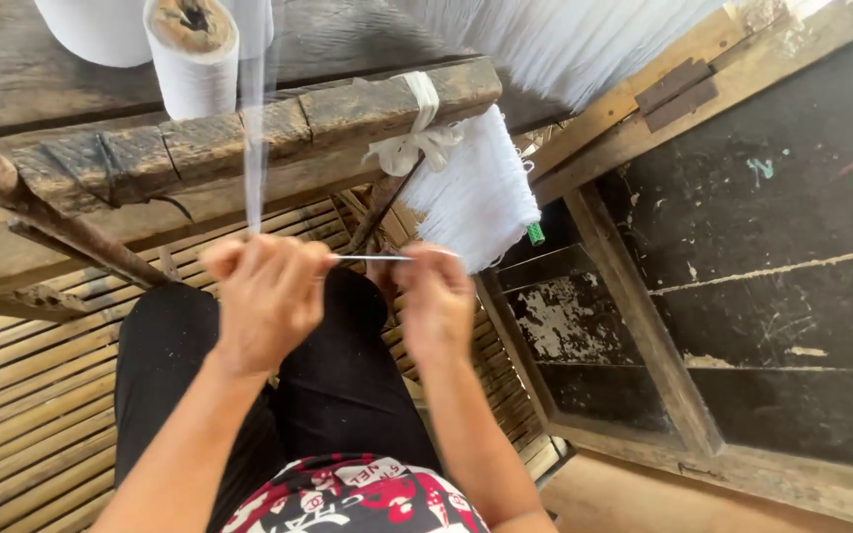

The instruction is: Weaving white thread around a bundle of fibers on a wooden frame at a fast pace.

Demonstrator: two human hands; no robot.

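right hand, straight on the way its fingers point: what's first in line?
Probably the white thread bundle hanging from the wooden beam, just beyond the right hand. Depth is unclear, so the gap can't be judged.

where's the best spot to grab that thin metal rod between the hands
Probably at its ends, as both hands do now: the left hand pinches one end and the right hand the other. The rod lies level and is very thin, so a fingertip pinch from the sides suits it, leaving the bare middle free beside the white threads.
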